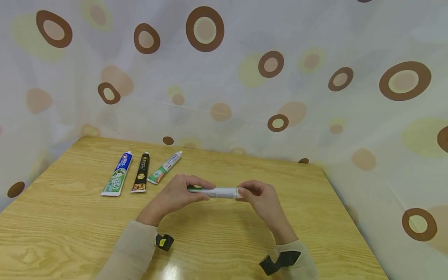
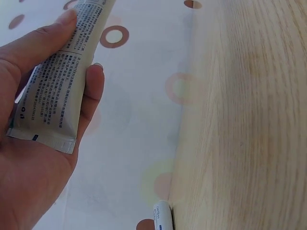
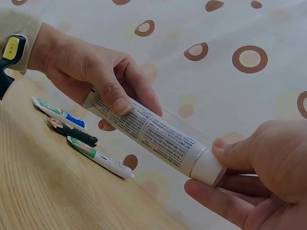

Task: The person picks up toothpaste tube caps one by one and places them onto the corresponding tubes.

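A white toothpaste tube (image 3: 148, 129) with fine print is held level above the table between both hands. My left hand (image 1: 179, 193) grips its flat crimped end, thumb on the printed side and fingers behind, as the left wrist view shows the tube (image 2: 60, 81) close up. At the other end my right hand (image 1: 260, 198) pinches the white cap (image 3: 208, 166) between thumb and fingers. The cap sits on the tube.
Left of my hands, on the wooden table (image 1: 308, 217), lie a blue and green toothpaste tube (image 1: 118, 174), a black tube (image 1: 141, 173) and a white and green tube (image 1: 165, 168). A dotted curtain (image 1: 231, 93) borders the table at the back and sides.
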The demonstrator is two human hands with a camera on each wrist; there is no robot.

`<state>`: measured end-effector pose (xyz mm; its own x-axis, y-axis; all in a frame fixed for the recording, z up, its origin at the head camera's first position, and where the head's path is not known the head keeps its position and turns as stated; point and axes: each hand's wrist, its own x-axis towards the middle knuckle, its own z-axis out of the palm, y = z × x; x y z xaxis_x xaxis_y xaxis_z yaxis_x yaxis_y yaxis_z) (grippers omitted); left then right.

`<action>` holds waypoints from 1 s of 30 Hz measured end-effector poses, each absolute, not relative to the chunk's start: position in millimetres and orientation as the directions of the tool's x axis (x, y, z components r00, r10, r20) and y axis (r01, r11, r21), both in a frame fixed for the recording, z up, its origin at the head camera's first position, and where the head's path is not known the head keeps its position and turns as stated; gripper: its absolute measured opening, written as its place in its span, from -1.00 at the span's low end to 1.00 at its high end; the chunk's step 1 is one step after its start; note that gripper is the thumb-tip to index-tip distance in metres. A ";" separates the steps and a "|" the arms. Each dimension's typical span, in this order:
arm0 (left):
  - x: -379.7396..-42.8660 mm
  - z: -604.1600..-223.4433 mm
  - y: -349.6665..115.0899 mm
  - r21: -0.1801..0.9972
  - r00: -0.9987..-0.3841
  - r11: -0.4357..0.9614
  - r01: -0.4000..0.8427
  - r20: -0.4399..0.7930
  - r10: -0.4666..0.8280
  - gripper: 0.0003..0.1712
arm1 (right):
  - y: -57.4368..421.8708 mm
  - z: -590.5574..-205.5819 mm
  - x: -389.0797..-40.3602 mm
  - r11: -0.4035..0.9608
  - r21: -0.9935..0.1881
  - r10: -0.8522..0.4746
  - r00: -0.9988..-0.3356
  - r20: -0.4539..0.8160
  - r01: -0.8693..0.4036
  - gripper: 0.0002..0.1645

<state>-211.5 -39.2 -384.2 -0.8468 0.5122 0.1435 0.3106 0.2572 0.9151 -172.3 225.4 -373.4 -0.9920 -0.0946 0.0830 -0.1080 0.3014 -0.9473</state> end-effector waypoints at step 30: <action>-229.1 -386.6 -46.7 0.817 -0.801 0.336 0.469 0.234 0.551 -0.67 | 237.2 -385.9 -190.3 0.213 -0.970 -0.114 -0.989 0.097 -0.120 -0.65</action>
